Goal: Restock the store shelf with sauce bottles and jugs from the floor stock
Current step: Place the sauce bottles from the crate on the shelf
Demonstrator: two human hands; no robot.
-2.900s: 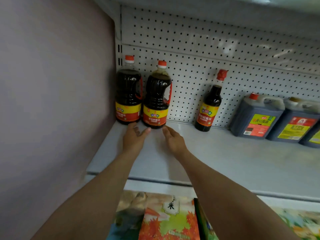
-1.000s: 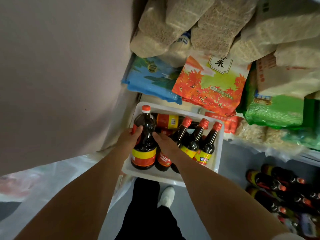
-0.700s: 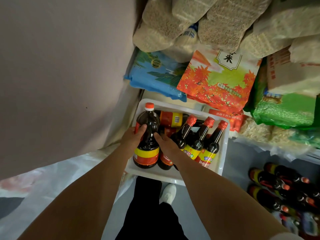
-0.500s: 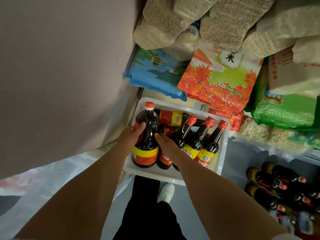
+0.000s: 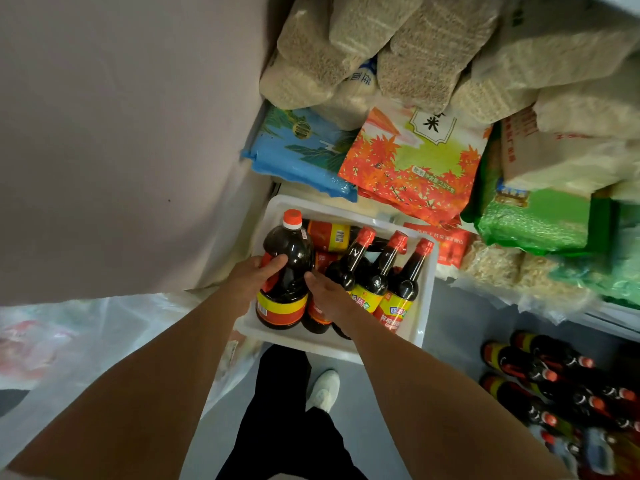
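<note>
A white bin (image 5: 424, 306) on the floor holds the stock. At its left end stands a large dark sauce jug (image 5: 287, 258) with a red cap and a yellow-red label. My left hand (image 5: 252, 275) grips its handle side, thumb across the front. My right hand (image 5: 329, 296) clasps its right side, thumb on the glassy body, fingers hidden among the bottles. Three slim red-capped sauce bottles (image 5: 377, 271) lean in the bin to the right. Another jug (image 5: 329, 235) lies flat at the back. The shelf is out of view.
More sauce bottles (image 5: 554, 382) lie on the grey floor at the lower right. Rice bags (image 5: 415, 161) and grain sacks overhang the bin from behind. A wall (image 5: 121, 133) stands close on the left, with clear plastic sheeting (image 5: 69, 341) below. My shoe (image 5: 323, 389) is beside the bin.
My view dropped from the shelf, where two jugs stood, to the floor bin. Over the last second both hands closed round the large jug; it has hardly moved.
</note>
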